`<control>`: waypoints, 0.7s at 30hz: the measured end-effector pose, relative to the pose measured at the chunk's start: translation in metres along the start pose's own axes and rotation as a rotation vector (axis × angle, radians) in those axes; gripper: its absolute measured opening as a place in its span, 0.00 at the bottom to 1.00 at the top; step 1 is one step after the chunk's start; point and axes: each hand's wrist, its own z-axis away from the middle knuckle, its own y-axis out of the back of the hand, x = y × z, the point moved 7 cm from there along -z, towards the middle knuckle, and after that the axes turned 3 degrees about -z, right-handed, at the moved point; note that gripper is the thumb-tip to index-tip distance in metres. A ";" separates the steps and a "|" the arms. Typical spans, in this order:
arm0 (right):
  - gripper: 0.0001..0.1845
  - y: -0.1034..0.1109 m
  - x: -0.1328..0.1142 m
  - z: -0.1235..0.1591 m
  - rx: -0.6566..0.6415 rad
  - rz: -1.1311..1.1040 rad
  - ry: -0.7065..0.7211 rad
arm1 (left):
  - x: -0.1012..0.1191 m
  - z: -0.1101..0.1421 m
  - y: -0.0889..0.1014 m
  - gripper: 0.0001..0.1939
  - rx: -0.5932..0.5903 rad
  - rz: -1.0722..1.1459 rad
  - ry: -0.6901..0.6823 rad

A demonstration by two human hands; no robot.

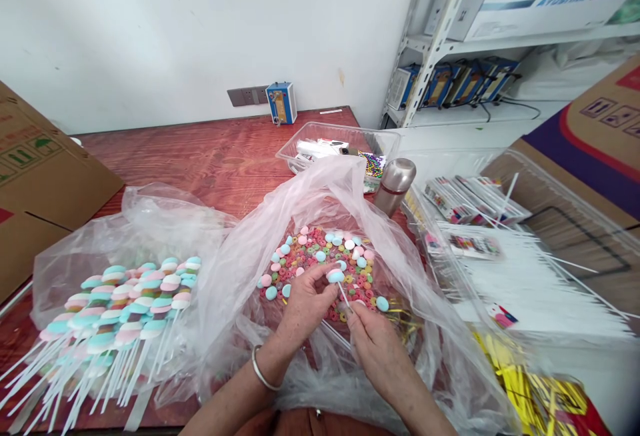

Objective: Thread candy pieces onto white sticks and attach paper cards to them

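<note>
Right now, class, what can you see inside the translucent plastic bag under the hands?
Multicoloured ring-shaped pieces and pink, blue and white marshmallows. The left hand and right hand hide whatever lies directly beneath them.

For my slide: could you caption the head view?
Left fingers hold a blue-and-white sweet at the tip of a white stick pinched by right fingers.

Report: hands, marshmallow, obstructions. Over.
Left hand holds blue-and-white marshmallow; right hand grips white stick. Marshmallow at stick's tip. Translucent plastic bunched around both hands.
</note>
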 end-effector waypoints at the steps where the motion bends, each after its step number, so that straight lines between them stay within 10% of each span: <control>1: 0.19 0.000 0.000 0.000 -0.001 -0.018 -0.019 | 0.003 0.001 0.000 0.20 0.003 -0.031 -0.017; 14: 0.17 0.000 0.008 -0.008 0.118 -0.043 0.046 | 0.009 0.016 -0.014 0.23 -0.089 -0.210 -0.193; 21: 0.14 0.008 0.006 -0.004 0.104 0.097 0.068 | -0.002 0.017 -0.011 0.28 -0.050 0.140 -0.090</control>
